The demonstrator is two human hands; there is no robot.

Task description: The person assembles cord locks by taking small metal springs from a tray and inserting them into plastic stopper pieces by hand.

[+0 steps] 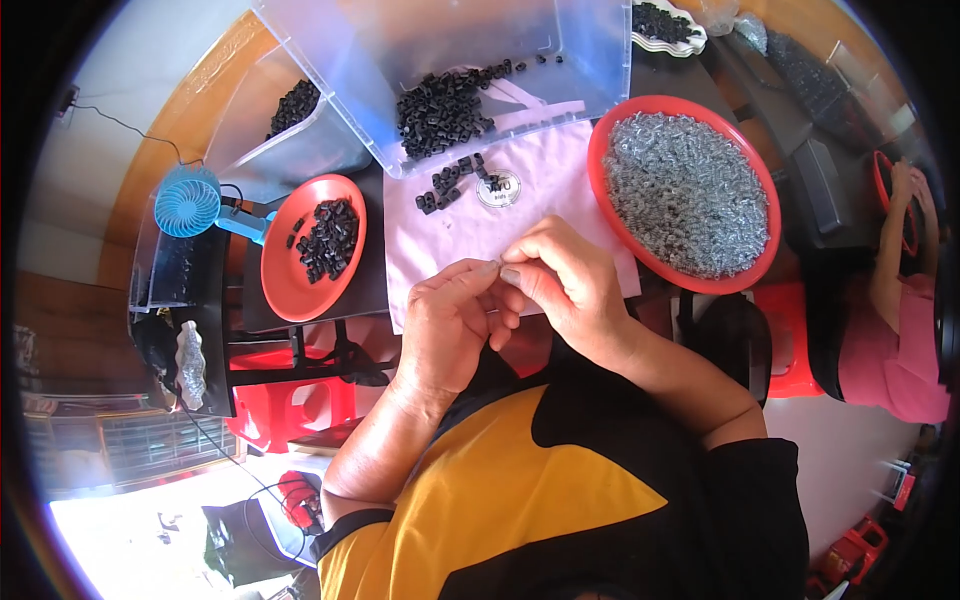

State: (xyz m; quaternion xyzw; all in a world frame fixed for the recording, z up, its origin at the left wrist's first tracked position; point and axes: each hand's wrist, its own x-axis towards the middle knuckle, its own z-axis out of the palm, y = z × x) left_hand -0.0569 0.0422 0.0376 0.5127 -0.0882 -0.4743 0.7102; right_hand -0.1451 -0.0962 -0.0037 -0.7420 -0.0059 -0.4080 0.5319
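My left hand (445, 325) and my right hand (570, 290) meet over the near edge of a pink cloth (430, 270). Thumb and fingers of both are pinched together, fingertips touching; whatever sits between them is too small to make out. Just beyond, a loose group of small black parts (440, 190) lies on the cloth. More black parts are heaped in a clear plastic bin (590, 80) tipped towards me. Right of my hands, a red basin (700, 284) is filled with small clear, shiny pieces (690, 190).
An orange-red basin (278, 265) with black parts stands left, beside a blue fan (187, 200). Another clear tub (320, 150) holds black parts behind it. A white scalloped dish (672, 45) is at the back right. Another person's hands (908, 190) work at far right.
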